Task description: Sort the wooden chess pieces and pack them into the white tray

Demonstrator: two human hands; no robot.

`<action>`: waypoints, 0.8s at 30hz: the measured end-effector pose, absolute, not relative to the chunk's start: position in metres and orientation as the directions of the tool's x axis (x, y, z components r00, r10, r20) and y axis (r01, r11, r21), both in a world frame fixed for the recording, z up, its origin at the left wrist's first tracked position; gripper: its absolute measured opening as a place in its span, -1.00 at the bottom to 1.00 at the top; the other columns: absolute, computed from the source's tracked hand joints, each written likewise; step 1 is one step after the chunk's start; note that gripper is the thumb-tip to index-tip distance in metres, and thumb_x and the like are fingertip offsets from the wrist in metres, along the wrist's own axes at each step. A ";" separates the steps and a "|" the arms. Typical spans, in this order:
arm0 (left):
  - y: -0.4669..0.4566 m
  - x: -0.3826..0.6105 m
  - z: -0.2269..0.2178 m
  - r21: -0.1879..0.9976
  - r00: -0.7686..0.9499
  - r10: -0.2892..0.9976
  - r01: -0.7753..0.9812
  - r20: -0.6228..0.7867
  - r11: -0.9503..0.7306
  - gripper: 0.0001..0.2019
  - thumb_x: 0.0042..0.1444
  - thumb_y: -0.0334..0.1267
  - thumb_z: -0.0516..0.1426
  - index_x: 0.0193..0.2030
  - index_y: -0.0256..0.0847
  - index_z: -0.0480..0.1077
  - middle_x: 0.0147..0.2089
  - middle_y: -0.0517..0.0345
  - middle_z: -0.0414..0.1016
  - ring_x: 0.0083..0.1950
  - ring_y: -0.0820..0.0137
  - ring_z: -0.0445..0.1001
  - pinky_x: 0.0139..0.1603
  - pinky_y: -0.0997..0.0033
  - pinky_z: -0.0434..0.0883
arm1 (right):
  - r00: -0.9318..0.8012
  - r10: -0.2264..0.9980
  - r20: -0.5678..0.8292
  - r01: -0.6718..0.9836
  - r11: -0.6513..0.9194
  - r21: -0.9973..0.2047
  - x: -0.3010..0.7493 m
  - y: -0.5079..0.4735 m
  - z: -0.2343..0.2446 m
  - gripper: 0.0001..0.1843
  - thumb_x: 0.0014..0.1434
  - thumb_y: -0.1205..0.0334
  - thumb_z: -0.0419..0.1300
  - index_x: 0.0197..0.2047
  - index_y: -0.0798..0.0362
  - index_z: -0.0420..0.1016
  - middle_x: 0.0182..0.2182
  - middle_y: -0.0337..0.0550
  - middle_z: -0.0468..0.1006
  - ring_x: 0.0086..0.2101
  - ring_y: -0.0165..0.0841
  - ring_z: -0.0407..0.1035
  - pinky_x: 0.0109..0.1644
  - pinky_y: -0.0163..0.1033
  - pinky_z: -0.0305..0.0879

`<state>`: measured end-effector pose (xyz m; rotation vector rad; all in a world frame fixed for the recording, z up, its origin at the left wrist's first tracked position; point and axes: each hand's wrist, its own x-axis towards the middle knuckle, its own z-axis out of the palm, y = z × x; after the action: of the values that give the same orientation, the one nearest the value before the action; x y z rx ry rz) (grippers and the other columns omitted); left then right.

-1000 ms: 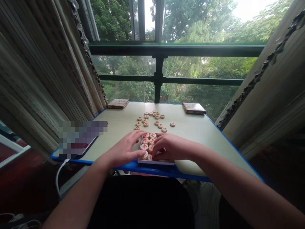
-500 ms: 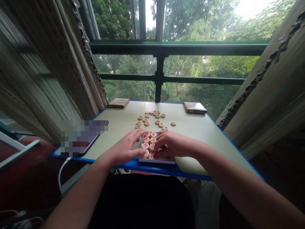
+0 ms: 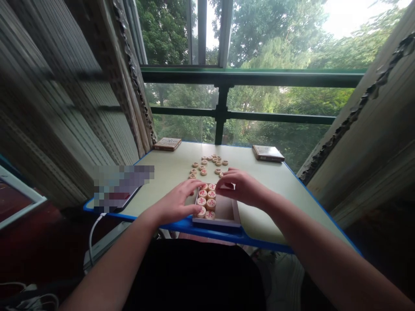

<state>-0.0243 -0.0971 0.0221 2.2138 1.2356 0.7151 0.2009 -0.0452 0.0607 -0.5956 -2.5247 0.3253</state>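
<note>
A shallow white-edged box (image 3: 236,212) sits at the table's near edge. On its left side, round wooden Chinese chess pieces (image 3: 211,204) with red characters stand in two columns; bare box floor shows on the right. My left hand (image 3: 180,201) lies spread along the box's left side, its thumb touching the nearest left chess piece and its fingertips by the far left corner. Over the far right part of the box hovers my right hand (image 3: 243,188), fingers bent and thumb apart, with no piece visible in it. It partly hides the loose pieces behind.
Loose chess pieces (image 3: 203,172) are scattered on the pale blue-edged table (image 3: 275,207). Two flat boxes (image 3: 167,144) (image 3: 268,153) lie at the far corners. A blurred-out device (image 3: 125,188) with a white cable (image 3: 90,239) rests on the left edge. Curtains flank the window.
My right hand has lifted from the nearest pieces and moved away toward the box's far right, uncovering the second column. My left hand stays at the box. The view has shifted slightly.
</note>
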 end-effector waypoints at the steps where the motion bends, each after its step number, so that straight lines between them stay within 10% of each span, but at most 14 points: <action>1: -0.096 -0.025 0.021 0.652 0.453 0.870 0.603 0.194 -0.459 -0.42 -0.01 -0.14 0.14 0.20 -0.13 0.18 0.23 0.00 0.15 0.15 0.16 0.23 0.13 0.14 0.27 | -0.708 0.509 0.488 0.380 0.859 -0.344 0.202 -0.042 0.059 -0.82 0.11 0.20 0.18 -0.42 0.11 0.53 -0.61 -0.22 0.35 -0.50 -0.44 0.16 -0.32 -0.31 0.15; 16: -0.089 -0.026 0.023 0.721 0.277 0.932 0.593 0.235 -0.358 -0.53 0.10 -0.17 0.00 0.16 -0.23 0.22 0.09 -0.03 0.30 -0.12 0.34 0.39 -0.02 0.25 0.36 | -0.432 0.756 0.492 0.612 0.647 -0.455 0.214 -0.005 0.039 -0.86 0.05 0.25 0.19 -0.40 0.12 0.55 -0.57 -0.21 0.40 -0.46 -0.42 0.23 -0.35 -0.31 0.13; 24: -0.024 -0.022 0.043 0.362 0.364 0.889 0.817 0.278 -0.448 -0.67 0.08 -0.33 0.01 -0.04 -0.26 0.45 -0.03 -0.03 0.48 0.01 0.22 0.39 0.08 0.24 0.29 | -0.424 0.776 0.467 0.634 0.623 -0.459 0.216 0.001 0.035 -0.85 0.03 0.24 0.19 -0.40 0.12 0.56 -0.55 -0.21 0.41 -0.48 -0.44 0.23 -0.37 -0.33 0.14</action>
<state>-0.0223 -0.0240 0.0432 2.4568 1.5514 0.6582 0.2161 0.0005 0.0349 -1.0997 -2.1864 0.2794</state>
